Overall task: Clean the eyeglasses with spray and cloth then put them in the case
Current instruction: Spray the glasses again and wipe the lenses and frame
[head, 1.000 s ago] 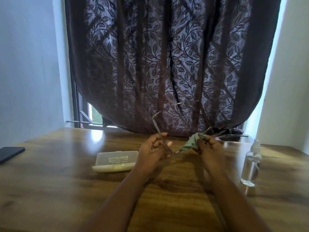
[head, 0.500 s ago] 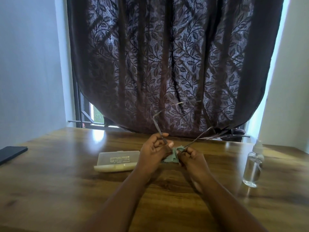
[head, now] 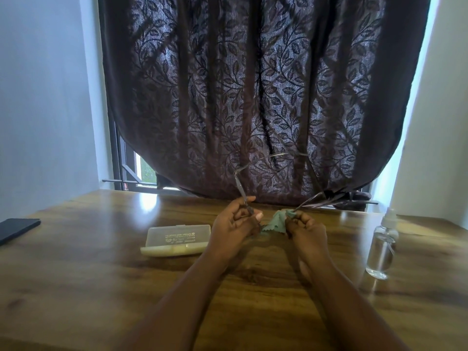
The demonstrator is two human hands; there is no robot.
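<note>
Thin-framed eyeglasses (head: 242,191) are held above the wooden table, their arms pointing up and away towards the curtain. My left hand (head: 234,224) grips the frame near its left side. My right hand (head: 305,229) pinches a small green cloth (head: 274,222) against the right part of the glasses; the lenses are hidden between my hands. A pale, closed plastic case (head: 174,239) lies on the table just left of my left hand. A clear spray bottle (head: 382,247) with a white nozzle stands upright to the right of my right hand.
A dark phone (head: 15,229) lies at the table's left edge. A dark leaf-patterned curtain (head: 253,97) hangs behind the table's far edge, with window bars showing at its lower left. The wooden table (head: 76,287) spreads in front of my forearms.
My right hand with the cloth slid in towards my left hand, then back out a little to the right along the glasses. The left hand has kept its grip.
</note>
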